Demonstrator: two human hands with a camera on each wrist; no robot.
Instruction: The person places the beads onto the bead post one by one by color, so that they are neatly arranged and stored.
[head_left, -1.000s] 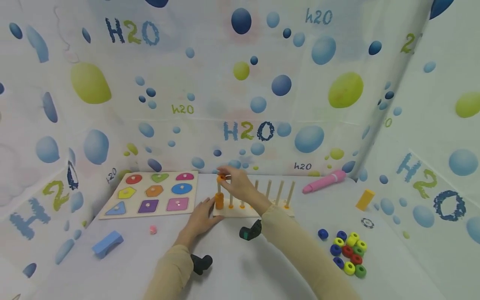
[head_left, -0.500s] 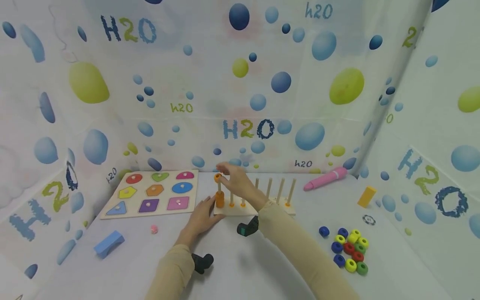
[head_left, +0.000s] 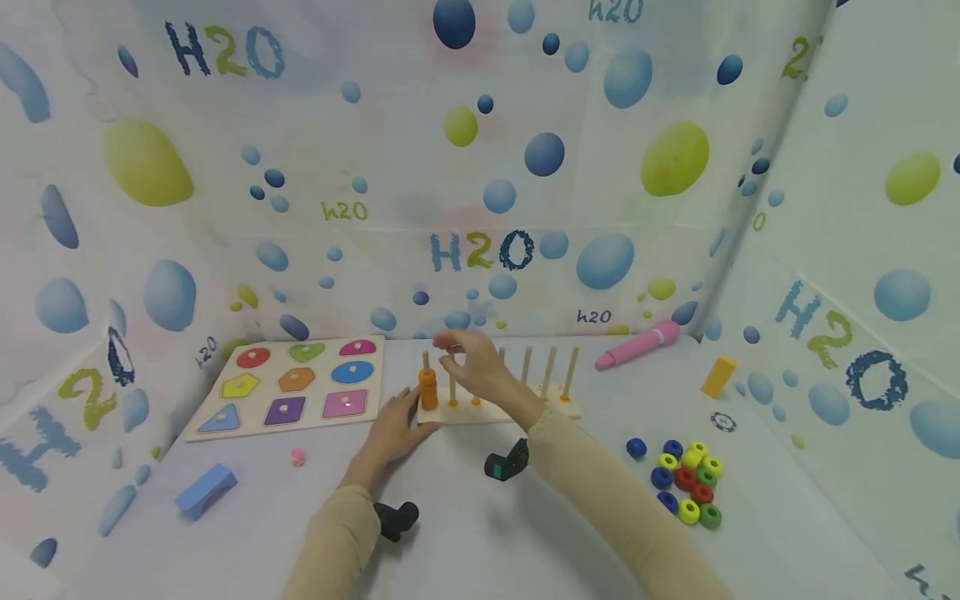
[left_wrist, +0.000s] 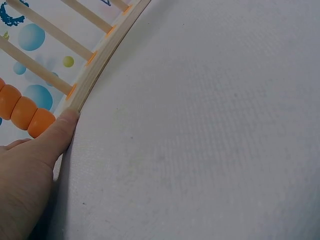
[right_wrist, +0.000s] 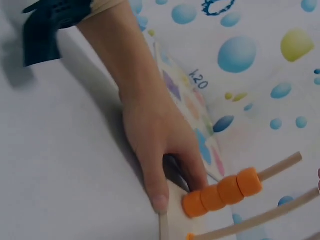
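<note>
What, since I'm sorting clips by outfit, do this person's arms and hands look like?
Both arms wear long, plain beige fabric sleeves. A small black angular device sits at the left cuff; a similar black device, with a small green patch, at the right. No gloves show.

Head cam: high, farthest off, widest; faces fwd + down over table to backdrop. L wrist cam: v. close, tilted, along pegboard edge. R wrist cam: close, tilted, faces L hand. Both wrist views share orange beads.
</note>
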